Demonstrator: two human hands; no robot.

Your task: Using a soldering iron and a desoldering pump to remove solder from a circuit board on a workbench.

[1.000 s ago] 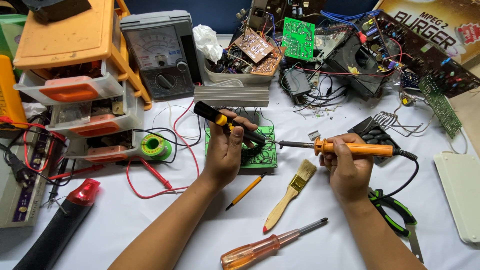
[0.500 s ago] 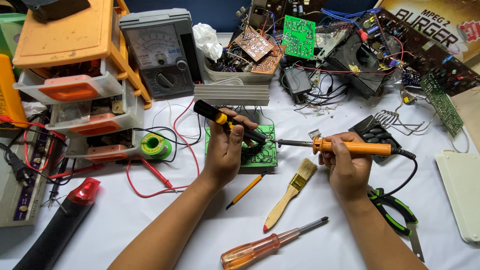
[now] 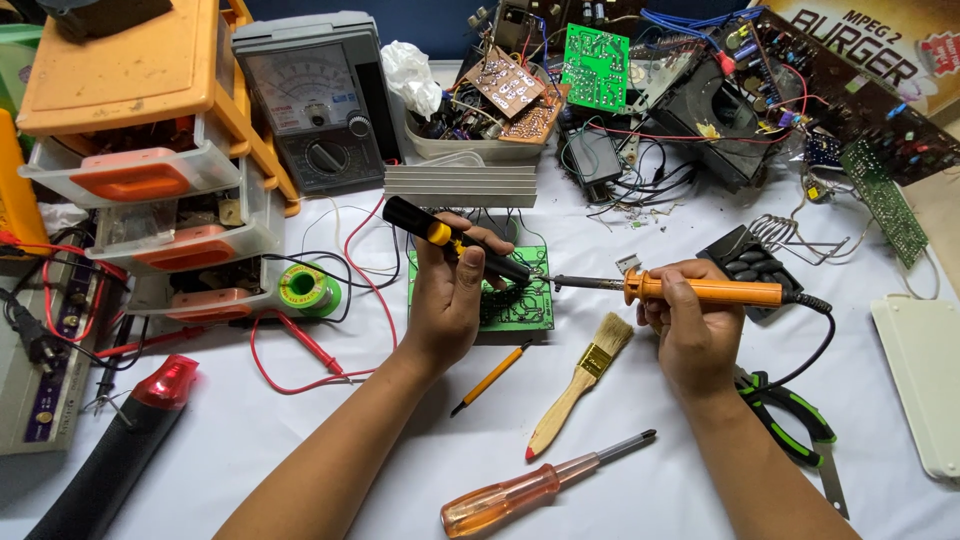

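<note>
Left hand (image 3: pixel 455 300) curled around a black desoldering pump with a yellow band (image 3: pixel 455 240), tip angled down onto the green circuit board (image 3: pixel 525 305). Right hand (image 3: pixel 690 325) closed in a grip on the orange handle of a soldering iron (image 3: pixel 700 291), metal shaft pointing left, tip meeting the pump's tip over the board's upper right part. Board flat on the white table (image 3: pixel 300 440), partly covered by the left hand's fingers.

Just in front of the board: a small orange pencil-like tool (image 3: pixel 490 378), a wooden-handled paintbrush (image 3: pixel 580 385) lying slanted, and nearer the body an orange-handled screwdriver (image 3: pixel 540 487). Right of the wrist: green-and-black pliers (image 3: pixel 790 420), the iron's black cord looping toward them. Behind the right hand, a dark ribbed block (image 3: pixel 750 265) next to a wire stand (image 3: pixel 795 238).

Left of the board: red test leads (image 3: pixel 310 345) curling over the table, a green spool of solder (image 3: pixel 303 288), stacked clear drawers with orange fronts (image 3: pixel 150 190). Further back: a ribbed grey heat sink (image 3: pixel 460 185), an analogue meter (image 3: pixel 310 100), a tray of loose circuit boards (image 3: pixel 520 90) and tangled wiring (image 3: pixel 640 170). Near left corner: a black-and-red handled tool (image 3: pixel 120 440)
</note>
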